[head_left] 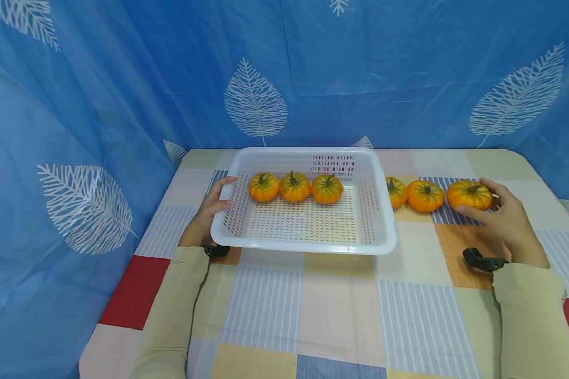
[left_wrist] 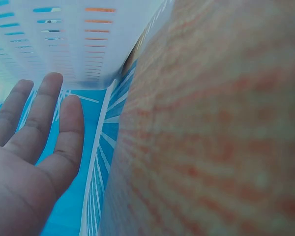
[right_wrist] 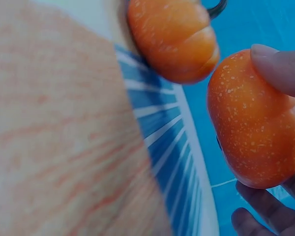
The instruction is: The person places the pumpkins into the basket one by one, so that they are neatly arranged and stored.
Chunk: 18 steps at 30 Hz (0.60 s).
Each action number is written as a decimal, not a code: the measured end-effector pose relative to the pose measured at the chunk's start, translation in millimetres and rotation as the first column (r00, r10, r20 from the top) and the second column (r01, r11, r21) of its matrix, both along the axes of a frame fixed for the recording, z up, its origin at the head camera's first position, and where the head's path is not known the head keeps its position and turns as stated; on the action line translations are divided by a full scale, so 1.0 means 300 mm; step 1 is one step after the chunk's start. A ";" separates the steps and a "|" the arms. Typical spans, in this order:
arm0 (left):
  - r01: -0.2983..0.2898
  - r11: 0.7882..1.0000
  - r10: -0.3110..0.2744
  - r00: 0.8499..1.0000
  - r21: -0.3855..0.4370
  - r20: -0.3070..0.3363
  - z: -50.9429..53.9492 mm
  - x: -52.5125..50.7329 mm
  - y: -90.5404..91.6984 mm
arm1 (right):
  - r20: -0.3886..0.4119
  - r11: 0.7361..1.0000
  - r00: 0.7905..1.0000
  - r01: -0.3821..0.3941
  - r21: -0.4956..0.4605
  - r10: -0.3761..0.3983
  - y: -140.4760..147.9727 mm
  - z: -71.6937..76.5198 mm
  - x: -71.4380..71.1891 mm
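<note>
A white plastic basket stands on the table with three small orange pumpkins in a row inside. My left hand is at its left side, fingertips against the wall. In the left wrist view, that hand's fingers are nearly straight beside the slotted basket wall. My right hand grips a pumpkin between thumb and fingers, to the right of the basket. The right wrist view shows this pumpkin apart from the cloth, the thumb on one side and fingers on the other.
Two more pumpkins sit between the basket and my right hand: a middle pumpkin and a pumpkin partly hidden by the basket's rim. A checked cloth covers the table. Blue curtains with white leaves hang behind and at the left.
</note>
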<state>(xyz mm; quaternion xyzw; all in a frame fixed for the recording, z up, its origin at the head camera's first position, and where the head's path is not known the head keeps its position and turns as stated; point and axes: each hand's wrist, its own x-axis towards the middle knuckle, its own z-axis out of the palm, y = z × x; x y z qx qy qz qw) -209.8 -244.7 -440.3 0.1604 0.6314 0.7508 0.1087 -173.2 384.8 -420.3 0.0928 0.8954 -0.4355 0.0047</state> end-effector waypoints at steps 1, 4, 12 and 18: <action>0.001 1.000 -0.001 1.000 0.001 0.000 0.000 0.000 0.000 | -0.010 1.000 1.000 -0.009 -0.004 0.009 -0.004 0.007 0.001; -0.005 1.000 0.005 1.000 0.001 0.011 -0.002 0.001 -0.001 | -0.037 1.000 0.999 -0.027 0.011 0.028 -0.016 0.027 0.006; -0.008 1.000 0.009 1.000 -0.013 0.014 -0.002 -0.002 -0.002 | -0.097 0.997 0.992 -0.076 0.018 0.077 -0.045 0.070 0.013; -0.019 1.000 0.019 1.000 -0.014 0.024 -0.002 -0.002 0.000 | -0.118 0.992 0.985 -0.118 0.050 0.123 -0.060 0.094 0.015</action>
